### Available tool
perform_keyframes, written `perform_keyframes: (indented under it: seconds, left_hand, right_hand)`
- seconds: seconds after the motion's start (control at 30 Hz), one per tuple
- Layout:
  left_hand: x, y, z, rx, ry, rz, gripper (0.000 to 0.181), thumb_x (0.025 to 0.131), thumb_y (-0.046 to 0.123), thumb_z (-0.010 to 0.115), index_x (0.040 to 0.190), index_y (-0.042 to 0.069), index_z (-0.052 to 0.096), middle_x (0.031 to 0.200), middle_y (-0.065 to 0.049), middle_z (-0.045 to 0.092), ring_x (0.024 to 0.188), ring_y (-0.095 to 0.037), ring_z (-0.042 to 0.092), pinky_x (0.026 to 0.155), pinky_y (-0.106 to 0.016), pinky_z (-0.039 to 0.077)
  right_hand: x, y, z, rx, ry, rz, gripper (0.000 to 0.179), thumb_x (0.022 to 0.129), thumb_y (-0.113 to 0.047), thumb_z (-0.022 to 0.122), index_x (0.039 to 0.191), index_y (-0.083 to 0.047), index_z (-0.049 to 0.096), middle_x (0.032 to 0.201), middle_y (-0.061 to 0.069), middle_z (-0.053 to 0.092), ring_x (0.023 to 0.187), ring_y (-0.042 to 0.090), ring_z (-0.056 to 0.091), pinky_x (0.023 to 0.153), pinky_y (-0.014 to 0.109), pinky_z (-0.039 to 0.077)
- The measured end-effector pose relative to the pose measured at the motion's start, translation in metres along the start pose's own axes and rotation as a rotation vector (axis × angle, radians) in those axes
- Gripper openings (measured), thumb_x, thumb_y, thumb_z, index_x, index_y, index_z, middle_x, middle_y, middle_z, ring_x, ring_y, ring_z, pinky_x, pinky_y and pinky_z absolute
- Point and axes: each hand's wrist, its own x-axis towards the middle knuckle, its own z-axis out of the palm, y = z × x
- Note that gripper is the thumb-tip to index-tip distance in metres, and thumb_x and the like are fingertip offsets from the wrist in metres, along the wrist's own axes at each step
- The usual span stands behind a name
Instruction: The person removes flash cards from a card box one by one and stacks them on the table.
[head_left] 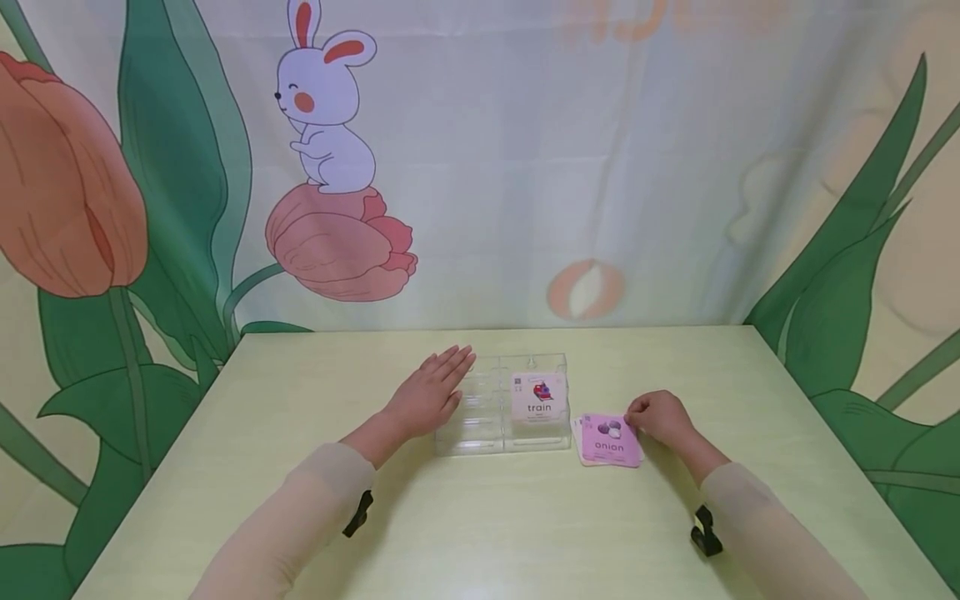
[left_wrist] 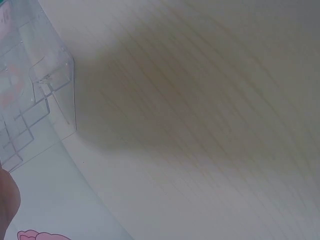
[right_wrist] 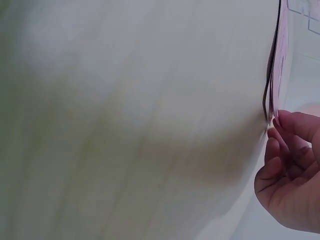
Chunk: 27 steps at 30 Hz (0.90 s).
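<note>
My left hand [head_left: 427, 392], fingers straight and together, lies along the left side of a clear plastic rack [head_left: 483, 421]. On the right half of this rack stands a white card [head_left: 538, 400] with a picture of a train and the word "train". My right hand [head_left: 663, 418] pinches the upper right corner of a pink "onion" card [head_left: 609, 450], which lies on top of a small stack. In the right wrist view thumb and fingertips meet at the edge of the card stack [right_wrist: 278, 70]. The left wrist view shows a stepped corner of the rack [left_wrist: 55, 95].
Everything rests on a pale yellow table [head_left: 495, 525]. Behind it hangs a printed curtain [head_left: 480, 208] with tulips and a rabbit. A dark wrist strap [head_left: 358, 513] is on the left sleeve and another strap [head_left: 705, 532] on the right one.
</note>
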Motion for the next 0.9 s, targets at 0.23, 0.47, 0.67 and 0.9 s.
perform_keyframes:
  seconds: [0.23,0.47,0.67,0.9]
  left_hand:
    - [0.001,-0.0005,0.0017,0.004,-0.001,-0.002,0.06,0.107,0.021,0.047,0.161,0.001,0.029,0.17,-0.015,0.028,0.159,-0.035,0.025,0.131,-0.052,0.023]
    - [0.001,-0.001,0.0029,0.012,0.005,0.002,0.06,0.107,0.021,0.047,0.16,0.001,0.029,0.17,-0.015,0.029,0.159,-0.035,0.026,0.131,-0.051,0.024]
    - [-0.0005,0.0004,0.0017,0.0,0.008,0.0,0.06,0.106,0.021,0.047,0.16,0.001,0.029,0.17,-0.015,0.029,0.159,-0.035,0.026,0.131,-0.052,0.024]
    - [0.0002,-0.0011,0.0041,0.016,0.019,0.006,0.06,0.107,0.021,0.047,0.16,0.001,0.03,0.169,-0.015,0.03,0.159,-0.035,0.027,0.131,-0.052,0.024]
  right_hand:
    - [0.0022,0.0015,0.0015,-0.01,-0.018,-0.014,0.013,0.094,-0.006,0.067,0.087,0.003,0.073,0.09,0.014,0.07,0.074,0.016,0.052,0.06,0.022,0.041]
    - [0.0014,0.0002,0.0007,-0.048,-0.009,-0.036,0.014,0.094,-0.006,0.067,0.087,0.004,0.073,0.084,0.013,0.069,0.074,0.017,0.053,0.06,0.022,0.041]
    - [-0.002,-0.0025,0.0005,-0.057,0.001,-0.058,0.014,0.095,-0.007,0.068,0.09,0.005,0.074,0.084,0.013,0.07,0.075,0.018,0.054,0.062,0.023,0.041]
    - [-0.0002,-0.0036,0.003,-0.038,0.011,-0.029,0.015,0.095,-0.008,0.069,0.097,0.006,0.075,0.09,0.016,0.071,0.079,0.02,0.055,0.064,0.023,0.042]
